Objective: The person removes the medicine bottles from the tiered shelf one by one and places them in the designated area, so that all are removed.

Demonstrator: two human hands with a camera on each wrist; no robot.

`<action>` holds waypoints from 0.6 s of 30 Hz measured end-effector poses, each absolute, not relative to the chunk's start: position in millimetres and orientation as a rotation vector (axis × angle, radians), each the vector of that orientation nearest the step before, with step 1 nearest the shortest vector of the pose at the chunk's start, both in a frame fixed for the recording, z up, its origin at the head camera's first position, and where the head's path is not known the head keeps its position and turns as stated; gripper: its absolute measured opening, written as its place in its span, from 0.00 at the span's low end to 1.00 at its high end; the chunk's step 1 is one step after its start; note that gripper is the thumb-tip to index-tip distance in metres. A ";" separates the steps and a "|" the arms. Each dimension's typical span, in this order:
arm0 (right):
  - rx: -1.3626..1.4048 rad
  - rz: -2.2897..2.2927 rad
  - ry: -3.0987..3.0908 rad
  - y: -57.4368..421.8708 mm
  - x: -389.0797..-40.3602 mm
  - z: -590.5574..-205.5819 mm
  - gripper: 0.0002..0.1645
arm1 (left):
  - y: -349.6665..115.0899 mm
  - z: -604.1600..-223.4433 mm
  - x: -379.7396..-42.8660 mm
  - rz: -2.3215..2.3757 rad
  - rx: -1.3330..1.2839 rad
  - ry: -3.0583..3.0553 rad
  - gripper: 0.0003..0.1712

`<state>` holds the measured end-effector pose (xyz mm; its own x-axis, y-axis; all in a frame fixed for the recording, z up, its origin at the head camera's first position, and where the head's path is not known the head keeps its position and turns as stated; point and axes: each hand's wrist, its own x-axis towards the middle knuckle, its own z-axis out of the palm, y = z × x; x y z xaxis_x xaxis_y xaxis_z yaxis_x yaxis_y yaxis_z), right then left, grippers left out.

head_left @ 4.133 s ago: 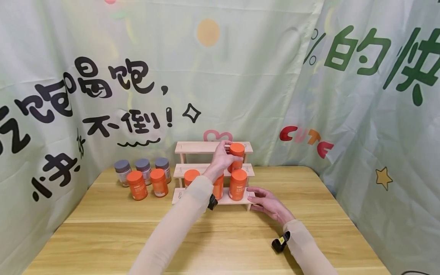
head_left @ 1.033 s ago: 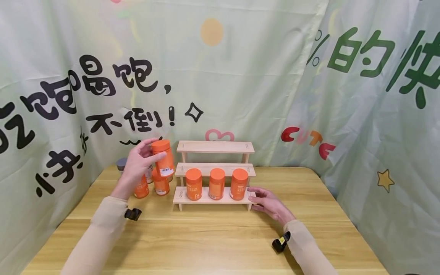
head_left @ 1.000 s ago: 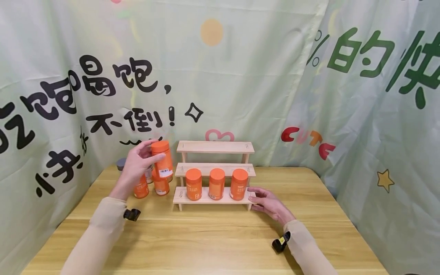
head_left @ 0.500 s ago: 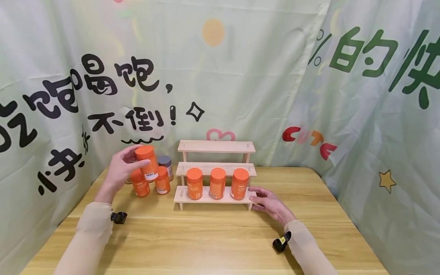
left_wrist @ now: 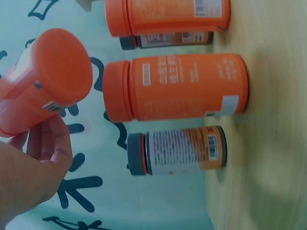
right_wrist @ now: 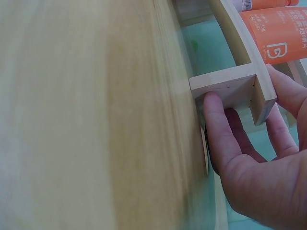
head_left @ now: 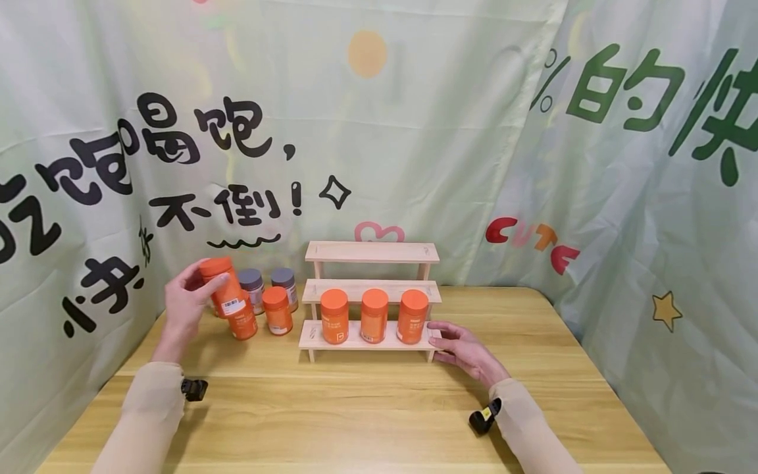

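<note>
My left hand [head_left: 185, 306] grips an orange jar [head_left: 225, 289] by its sides at the table's left. In the left wrist view, that jar [left_wrist: 62, 67] hangs tilted, lid towards the camera. Behind it, another orange jar [head_left: 243, 326] stands on the table, partly covered in the head view. At the right end of a three-tier wooden display shelf [head_left: 372, 251], my right hand [head_left: 464, 352] holds the lowest tier, fingers against its leg and edge. Three orange jars stand on that tier: left [head_left: 335, 316], middle [head_left: 374, 316] and right [head_left: 412, 317].
One more orange jar [head_left: 276, 311] stands between the held jar and the shelf. Grey-lidded jars [head_left: 251, 289] stand behind, one partly hidden by my left hand. The wooden table [head_left: 379, 415] ends at a printed cloth backdrop [head_left: 426, 151].
My left hand has carried the orange jar from the shelf's right side out to the left, then farther left and lower over the last second. My right hand has stayed at the shelf's end.
</note>
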<state>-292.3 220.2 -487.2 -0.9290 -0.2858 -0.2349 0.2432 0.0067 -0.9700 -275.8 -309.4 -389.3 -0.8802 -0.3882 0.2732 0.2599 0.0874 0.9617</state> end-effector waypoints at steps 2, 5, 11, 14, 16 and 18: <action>-0.040 -1.984 1.923 219.9 -292.2 -487.0 0.31 | -313.8 -390.2 -274.9 -1.856 0.156 -1.869 0.34; -0.035 -1.984 1.924 219.5 -291.9 -486.3 0.31 | -321.8 -390.9 -273.7 -1.852 0.187 -1.837 0.34; -0.028 -1.988 1.923 219.3 -292.4 -485.7 0.31 | -338.4 -396.2 -270.7 -1.765 0.234 -1.893 0.36; -0.027 -1.985 1.929 219.6 -292.7 -486.0 0.31 | -347.2 -401.9 -271.2 -1.721 0.235 -1.920 0.37; -0.028 -1.982 1.933 219.9 -292.8 -486.2 0.31 | -352.6 -405.7 -271.8 -1.693 0.230 -1.940 0.37; -0.030 -1.980 1.933 220.1 -292.7 -486.4 0.31 | -357.2 -408.6 -271.3 -1.675 0.215 -1.966 0.37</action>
<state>-292.7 220.1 -486.4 -0.9305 -0.2763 -0.2405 0.2471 0.0111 -0.9689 -271.3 -357.2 -408.6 -0.8400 -0.4542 0.2970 0.2210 0.2136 0.9516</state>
